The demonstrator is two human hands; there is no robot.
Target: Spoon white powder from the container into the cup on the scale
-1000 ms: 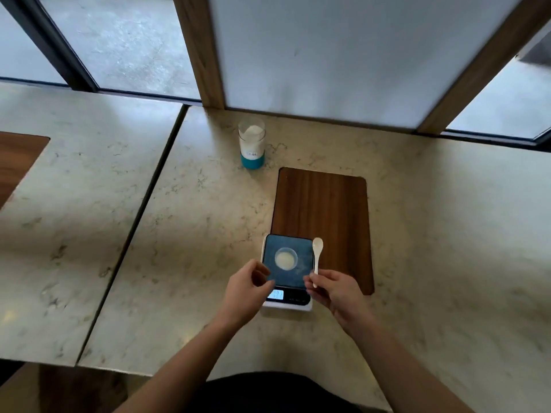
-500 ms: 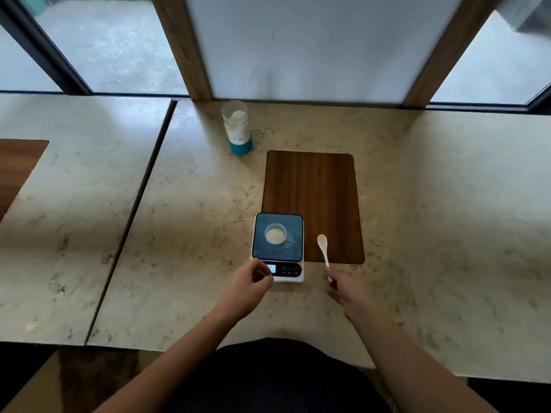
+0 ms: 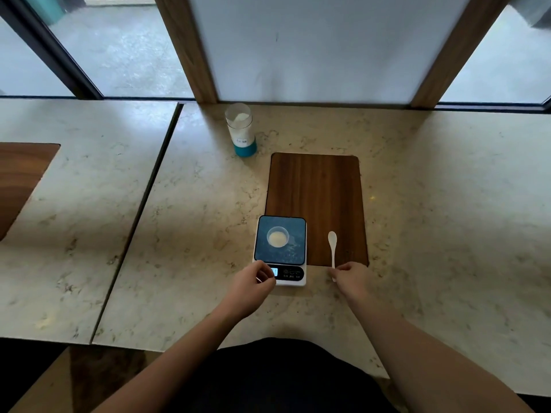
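Note:
A small white scale (image 3: 280, 265) with a dark blue platform stands at the near edge of a wooden board (image 3: 317, 198). On the platform sits a little clear cup (image 3: 278, 236) with white powder in it. The tall clear container (image 3: 241, 129), blue at its base, holds white powder and stands open at the back left. A white spoon (image 3: 332, 244) lies on the board right of the scale, bowl pointing away. My right hand (image 3: 350, 277) pinches the end of its handle. My left hand (image 3: 253, 283) is curled at the scale's front left corner, partly covering the lit display.
The pale marble counter (image 3: 447, 234) runs to a window wall behind. A dark seam (image 3: 143, 210) divides it from a second slab on the left, which carries another wooden inlay (image 3: 21, 177). The counter's front edge lies just below my forearms.
My right hand has carried the spoon from over the scale's right edge down to the board beside the scale. My left hand has stayed at the scale's front corner.

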